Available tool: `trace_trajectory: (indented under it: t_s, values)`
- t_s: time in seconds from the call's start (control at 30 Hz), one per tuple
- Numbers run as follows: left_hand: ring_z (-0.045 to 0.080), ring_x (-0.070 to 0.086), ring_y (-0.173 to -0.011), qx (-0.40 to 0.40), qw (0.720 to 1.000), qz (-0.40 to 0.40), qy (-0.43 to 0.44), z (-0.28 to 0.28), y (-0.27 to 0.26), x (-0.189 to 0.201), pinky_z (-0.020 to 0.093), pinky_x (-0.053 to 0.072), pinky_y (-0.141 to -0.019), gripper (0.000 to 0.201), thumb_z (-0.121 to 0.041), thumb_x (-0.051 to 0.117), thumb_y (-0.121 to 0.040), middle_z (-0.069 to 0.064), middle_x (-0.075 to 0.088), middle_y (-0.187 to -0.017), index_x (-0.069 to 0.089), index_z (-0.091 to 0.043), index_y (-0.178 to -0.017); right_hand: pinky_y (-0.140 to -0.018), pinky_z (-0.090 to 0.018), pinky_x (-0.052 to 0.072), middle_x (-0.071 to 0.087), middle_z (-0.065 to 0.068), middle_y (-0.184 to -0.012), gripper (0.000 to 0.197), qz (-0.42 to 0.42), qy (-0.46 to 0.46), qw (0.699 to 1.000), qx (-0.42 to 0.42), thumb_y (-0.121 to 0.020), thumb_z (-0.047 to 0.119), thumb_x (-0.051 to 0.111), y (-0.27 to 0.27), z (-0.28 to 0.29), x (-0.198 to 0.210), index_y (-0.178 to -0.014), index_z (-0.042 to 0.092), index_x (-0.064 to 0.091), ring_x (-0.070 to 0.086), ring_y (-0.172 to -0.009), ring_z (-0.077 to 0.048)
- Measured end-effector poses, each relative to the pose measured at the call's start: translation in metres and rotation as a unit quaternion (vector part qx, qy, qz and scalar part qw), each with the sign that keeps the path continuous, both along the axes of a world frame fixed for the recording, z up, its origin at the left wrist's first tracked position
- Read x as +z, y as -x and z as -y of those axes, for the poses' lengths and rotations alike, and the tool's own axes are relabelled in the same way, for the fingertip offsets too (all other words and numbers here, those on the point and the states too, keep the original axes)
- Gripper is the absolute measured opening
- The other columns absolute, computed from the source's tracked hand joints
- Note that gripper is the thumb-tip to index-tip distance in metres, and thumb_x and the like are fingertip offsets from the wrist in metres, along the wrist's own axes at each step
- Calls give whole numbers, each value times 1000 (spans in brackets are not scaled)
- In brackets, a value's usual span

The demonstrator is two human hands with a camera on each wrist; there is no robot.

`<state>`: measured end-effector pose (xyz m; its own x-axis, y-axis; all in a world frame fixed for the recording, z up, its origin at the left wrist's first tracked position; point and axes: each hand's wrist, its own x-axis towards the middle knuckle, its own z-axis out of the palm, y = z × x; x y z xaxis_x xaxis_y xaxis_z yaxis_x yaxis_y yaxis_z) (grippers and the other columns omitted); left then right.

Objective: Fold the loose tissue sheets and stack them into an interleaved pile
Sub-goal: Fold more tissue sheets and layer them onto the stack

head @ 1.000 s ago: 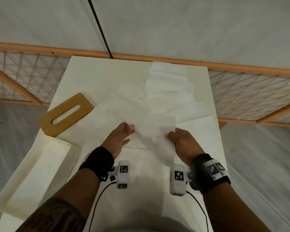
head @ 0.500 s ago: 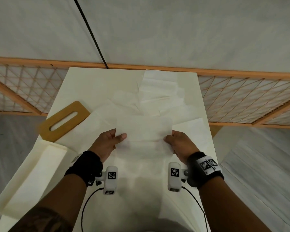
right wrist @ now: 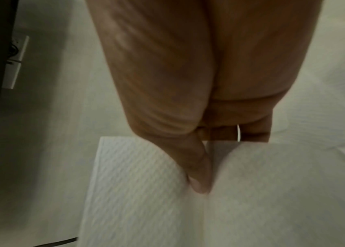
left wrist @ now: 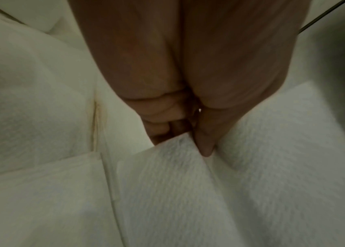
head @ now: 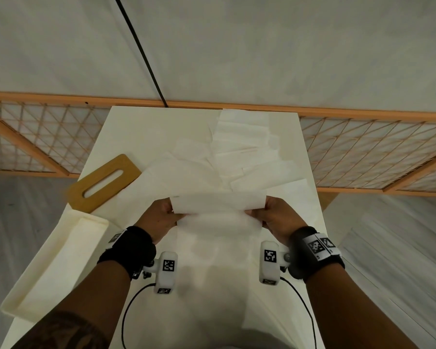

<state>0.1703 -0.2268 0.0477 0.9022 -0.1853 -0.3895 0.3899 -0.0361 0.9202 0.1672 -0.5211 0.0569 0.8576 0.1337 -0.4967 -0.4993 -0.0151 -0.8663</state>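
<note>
**Tissue doubled over between two pinching hands**

Tissue (head: 218, 205) is up off the table (head: 161, 122), held across its width near the front edge, with its top part folded over toward the person and the rest hanging down, blurred. Left hand (head: 161, 217) pinches the left end, thumb pressed on the sheet over curled fingers, plain in the left wrist view (left wrist: 205, 145). Right hand (head: 275, 215) does the same on the right end, thumb (right wrist: 199, 175) on top of the textured paper, fingers tucked beneath.

Behind the held sheet, loose sheets (head: 237, 152) lie overlapping across the middle and far side of the table. Tray (head: 53, 268), cream and shallow, sits at the left edge near the person; what it holds I cannot tell, everything in it reads as the same pale colour. Just beyond it lies a wooden lid (head: 103, 182) with a long slot, flat on the table.
</note>
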Motion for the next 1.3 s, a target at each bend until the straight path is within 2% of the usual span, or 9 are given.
trace_trajectory:
  t_s: [0.1,0.27,0.37,0.53,0.7,0.87,1.0,1.13,1.3]
  values:
    - [20,67,-114,-35,998,16,-45,-4,0,5,39,54,-93,45,13,52,-94,1,72,-121,72,-20,-72,-86,-38,53,76,-13,-106,28,7,32,999,12,-89,-13,58,1,1,3,-86,9,74,69,-97,-30]
    - [27,64,-70,-10,998,1,-64,-3,1,14,24,52,-54,30,13,46,-95,11,72,-83,66,-3,-79,-60,-26,55,76,-16,-92,26,-1,36,999,19,-95,-9,50,9,3,13,-91,3,73,70,-75,-24]
    - [26,65,-70,-4,999,-11,-52,-3,3,15,25,52,-54,26,11,47,-96,12,71,-84,65,-1,-82,-67,-30,57,76,-20,-100,26,-5,26,1000,10,-95,-6,51,12,5,10,-93,3,75,69,-81,-29]
    - [24,66,-74,20,997,-69,27,-3,9,18,29,53,-60,32,10,37,-95,10,71,-91,64,-5,-85,-79,-32,57,76,-7,-109,38,-21,-5,1000,17,-93,-10,42,17,6,13,-103,6,76,72,-96,-24]
    - [30,65,-85,63,982,-131,121,-9,15,9,37,52,-74,25,-8,42,-96,12,70,-101,67,-5,-92,-97,-46,55,73,-16,-116,46,-52,-65,996,-31,-87,-2,36,25,6,12,-104,5,78,68,-105,-32]
    - [15,63,-78,22,993,-39,-106,-5,35,-14,24,51,-64,12,-1,73,-87,0,72,-94,74,-12,-88,-97,-44,54,76,-10,-107,14,-30,43,999,-10,-92,13,69,43,7,-14,-102,14,79,71,-102,-26]
    - [6,62,-66,-30,981,-36,-186,-8,55,-32,19,49,-63,19,-2,77,-83,-11,71,-87,76,-19,-92,-83,-39,58,72,-20,-99,24,-39,120,991,32,-83,1,76,66,7,-48,-91,23,81,69,-85,-30]
    - [7,60,-67,-88,963,-28,-251,-8,68,-44,17,49,-67,24,-7,78,-82,-15,68,-72,74,-28,-94,-66,-24,55,74,-3,-84,26,-48,183,981,54,-80,1,78,85,1,-64,-93,23,79,65,-71,-14]
    - [6,62,-97,-109,947,3,-301,-11,63,-53,19,48,-74,33,-12,79,-81,-15,65,-113,69,-34,-103,-59,-13,43,57,5,-67,23,-3,275,960,52,-82,10,78,80,-9,-69,-91,31,76,53,-59,-8]
